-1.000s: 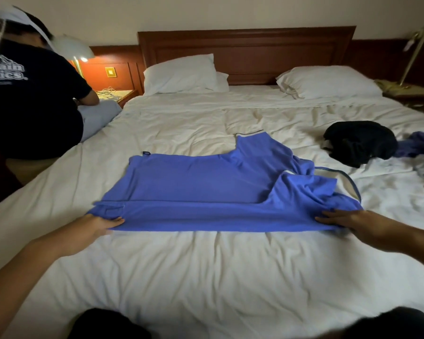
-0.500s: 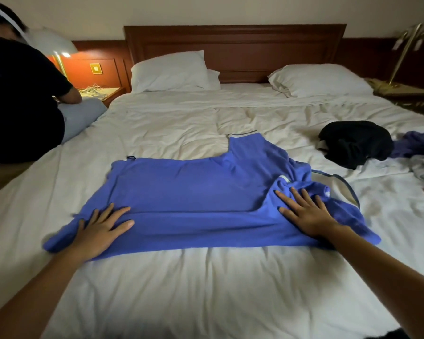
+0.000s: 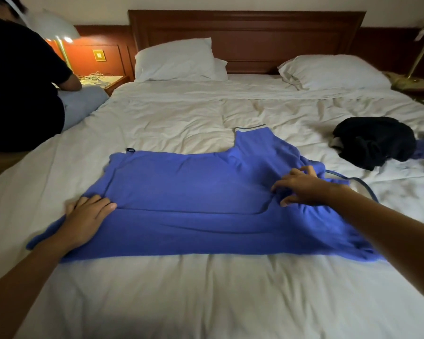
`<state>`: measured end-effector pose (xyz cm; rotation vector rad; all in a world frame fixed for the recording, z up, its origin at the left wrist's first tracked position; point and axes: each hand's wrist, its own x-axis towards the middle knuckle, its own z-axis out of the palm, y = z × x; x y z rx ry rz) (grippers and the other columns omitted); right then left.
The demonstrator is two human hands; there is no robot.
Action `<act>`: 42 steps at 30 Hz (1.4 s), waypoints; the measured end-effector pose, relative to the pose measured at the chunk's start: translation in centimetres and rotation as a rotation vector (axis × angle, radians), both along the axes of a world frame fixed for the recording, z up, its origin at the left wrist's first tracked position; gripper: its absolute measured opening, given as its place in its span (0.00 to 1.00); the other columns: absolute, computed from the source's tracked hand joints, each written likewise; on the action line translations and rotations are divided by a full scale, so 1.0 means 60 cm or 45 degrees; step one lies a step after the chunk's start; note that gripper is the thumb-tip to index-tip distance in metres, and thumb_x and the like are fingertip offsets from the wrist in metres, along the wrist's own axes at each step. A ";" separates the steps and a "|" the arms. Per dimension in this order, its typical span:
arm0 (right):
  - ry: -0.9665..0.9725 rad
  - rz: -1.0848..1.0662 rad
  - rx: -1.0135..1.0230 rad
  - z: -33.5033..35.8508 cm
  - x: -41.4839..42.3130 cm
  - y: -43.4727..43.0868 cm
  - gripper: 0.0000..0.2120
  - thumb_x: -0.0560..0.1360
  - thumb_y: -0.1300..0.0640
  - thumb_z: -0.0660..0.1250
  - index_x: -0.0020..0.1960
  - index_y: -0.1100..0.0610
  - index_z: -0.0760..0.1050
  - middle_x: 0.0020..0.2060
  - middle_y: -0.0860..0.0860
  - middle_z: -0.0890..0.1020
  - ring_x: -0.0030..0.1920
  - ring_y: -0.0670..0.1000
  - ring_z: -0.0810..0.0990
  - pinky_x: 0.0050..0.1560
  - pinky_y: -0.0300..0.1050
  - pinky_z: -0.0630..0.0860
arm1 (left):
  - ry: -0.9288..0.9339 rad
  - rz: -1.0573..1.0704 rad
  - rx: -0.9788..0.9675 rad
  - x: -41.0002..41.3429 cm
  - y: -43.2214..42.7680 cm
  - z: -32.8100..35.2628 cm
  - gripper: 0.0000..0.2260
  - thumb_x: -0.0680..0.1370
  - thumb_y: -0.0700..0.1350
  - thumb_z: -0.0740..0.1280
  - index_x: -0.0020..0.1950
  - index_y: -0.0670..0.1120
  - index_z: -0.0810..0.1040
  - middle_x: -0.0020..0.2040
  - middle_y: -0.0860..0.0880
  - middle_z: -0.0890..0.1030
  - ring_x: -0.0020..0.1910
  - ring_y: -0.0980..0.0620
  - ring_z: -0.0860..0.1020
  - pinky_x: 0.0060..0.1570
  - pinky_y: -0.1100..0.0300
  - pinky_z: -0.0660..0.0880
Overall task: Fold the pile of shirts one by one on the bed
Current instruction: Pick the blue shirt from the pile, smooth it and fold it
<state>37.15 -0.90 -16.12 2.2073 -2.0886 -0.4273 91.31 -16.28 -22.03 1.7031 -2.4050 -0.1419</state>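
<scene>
Head view: your shirt (image 3: 194,192) lies spread across the middle of the bed (image 3: 206,302), collar end to the right. Your left hand (image 3: 86,218) presses flat on its left end, fingers straight. Your right hand (image 3: 301,187) grips a fold near the collar with curled fingers.

Matt blue knit shirt (image 3: 194,192) on creased white cotton duvet (image 3: 206,289); headboard (image 3: 245,33) of glossy dark wood.

Of the person, only two arms are shown. The left forearm (image 3: 22,285) and the right forearm (image 3: 389,231) are seen bare up to the picture's edge. The left hand (image 3: 86,217) is sharply rendered, with a short thumbnail made out; the right hand (image 3: 301,188) is slightly blurred.
</scene>
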 end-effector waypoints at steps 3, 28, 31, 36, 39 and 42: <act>0.212 0.094 -0.151 0.040 0.021 0.005 0.16 0.76 0.35 0.63 0.55 0.44 0.78 0.52 0.42 0.78 0.61 0.48 0.70 0.63 0.49 0.52 | -0.119 0.031 0.068 -0.009 0.008 0.017 0.11 0.84 0.57 0.56 0.46 0.55 0.72 0.51 0.53 0.73 0.59 0.46 0.71 0.61 0.49 0.59; 0.320 0.313 -0.052 0.072 0.039 0.135 0.16 0.71 0.40 0.63 0.55 0.46 0.76 0.52 0.47 0.77 0.56 0.53 0.74 0.56 0.51 0.60 | 0.067 -0.158 0.123 -0.093 0.078 -0.019 0.26 0.82 0.61 0.56 0.79 0.64 0.53 0.81 0.57 0.53 0.81 0.51 0.51 0.78 0.48 0.45; 0.420 0.336 0.112 0.082 0.020 0.114 0.25 0.64 0.35 0.69 0.59 0.43 0.77 0.60 0.45 0.70 0.62 0.53 0.66 0.56 0.51 0.60 | 0.071 -0.153 0.120 -0.094 0.081 -0.017 0.26 0.82 0.61 0.56 0.79 0.64 0.53 0.81 0.57 0.53 0.81 0.51 0.51 0.78 0.48 0.46; 0.336 0.251 -0.055 0.086 0.007 0.075 0.19 0.69 0.36 0.67 0.48 0.51 0.81 0.52 0.45 0.77 0.59 0.51 0.71 0.57 0.49 0.62 | 0.095 -0.166 0.128 -0.094 0.080 -0.018 0.29 0.78 0.66 0.52 0.79 0.64 0.53 0.81 0.58 0.54 0.80 0.52 0.53 0.78 0.49 0.47; 0.129 -0.068 -0.302 0.082 0.007 0.048 0.14 0.72 0.40 0.66 0.38 0.50 0.75 0.45 0.51 0.82 0.53 0.56 0.79 0.52 0.47 0.65 | 0.113 -0.173 0.116 -0.091 0.078 -0.023 0.30 0.76 0.67 0.51 0.78 0.65 0.54 0.80 0.58 0.56 0.80 0.53 0.54 0.78 0.49 0.48; -0.064 -0.184 -0.212 0.058 0.000 0.041 0.12 0.69 0.41 0.70 0.41 0.48 0.74 0.43 0.50 0.82 0.49 0.56 0.79 0.44 0.44 0.66 | 0.135 -0.172 0.120 -0.091 0.079 -0.021 0.30 0.76 0.67 0.51 0.78 0.65 0.56 0.80 0.58 0.57 0.80 0.53 0.54 0.78 0.49 0.48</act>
